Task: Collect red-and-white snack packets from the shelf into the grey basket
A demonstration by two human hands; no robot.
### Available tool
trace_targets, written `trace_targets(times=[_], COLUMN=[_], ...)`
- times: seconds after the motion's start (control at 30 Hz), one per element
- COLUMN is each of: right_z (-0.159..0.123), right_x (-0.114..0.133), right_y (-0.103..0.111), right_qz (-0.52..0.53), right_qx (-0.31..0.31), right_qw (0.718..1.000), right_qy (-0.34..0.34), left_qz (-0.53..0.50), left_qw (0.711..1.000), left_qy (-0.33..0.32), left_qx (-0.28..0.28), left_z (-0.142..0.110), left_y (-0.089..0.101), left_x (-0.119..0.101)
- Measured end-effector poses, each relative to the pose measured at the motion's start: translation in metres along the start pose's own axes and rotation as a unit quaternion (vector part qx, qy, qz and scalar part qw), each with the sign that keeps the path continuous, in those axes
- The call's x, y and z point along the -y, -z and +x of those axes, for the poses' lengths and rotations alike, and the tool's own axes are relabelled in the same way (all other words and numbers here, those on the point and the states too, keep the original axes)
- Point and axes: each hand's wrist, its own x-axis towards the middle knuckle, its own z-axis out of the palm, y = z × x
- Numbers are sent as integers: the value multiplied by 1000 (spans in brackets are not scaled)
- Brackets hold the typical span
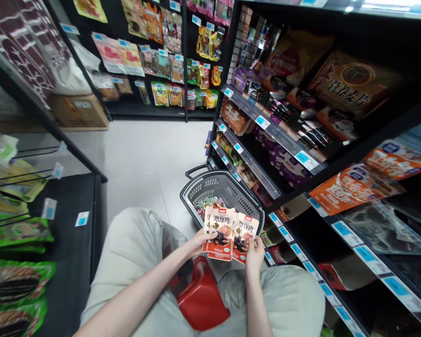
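Note:
Several red and cream snack packets (220, 230) are fanned out between my hands, over the near edge of a grey shopping basket (238, 194). My left hand (197, 243) pinches the packets on the left, thumb on their front. My right hand (254, 250) grips the right-hand packet (244, 234) by its lower right edge. Dark food and a bowl are printed on the fronts. Inside the basket lie small colourful packets (208, 204), partly hidden behind those I hold. The basket stands on the floor with its handle toward the far side.
Between my knees is a red plastic stool (201, 299). Shelves with price tags (263, 122) rise close on the right. A black rack (73, 220) with green snack bags stands at left. Hanging snack bags (161, 93) fill the far wall, with a cardboard box (79, 111) nearby.

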Motion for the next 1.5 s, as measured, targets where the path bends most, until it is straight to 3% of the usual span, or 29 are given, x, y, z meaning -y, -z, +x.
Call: trace_targets(times=[0.1,0.27,0.5,0.8,1.0,1.1,1.23,1.33,1.5], right_z=[-3,-4,-9,-15,-13,-13,-21,-25,-22], right_x=[0,1,6,7,-7,-6,10,18,13], right_y=[-4,-2,-7,-15,-24,-24,-20,-19,-22], right_qz=[4,-34,-13,26,17,-1,9,21,12], right_qx=[18,-36,15,82,127,123,69,74,101], right_qw=[1000,999,1000,996,992,992,995,986,984], right_qy=[-9,-8,24,15,9,-8,67,146,147], left_qz=[-15,-15,-7,-16,-3,9,30,29,36], left_qw=[1000,1000,998,998,998,998,997,998,998], left_qy=[-5,-4,28,28,31,29,29,25,21], left_qx=[3,21,57,53,59,61,57,51,49], left_z=[0,-1,-3,-1,-3,-3,-2,-2,-4], left_y=[0,0,-1,0,-1,0,0,0,-3], left_x=[-2,-1,1,2,2,3,5,5,3])
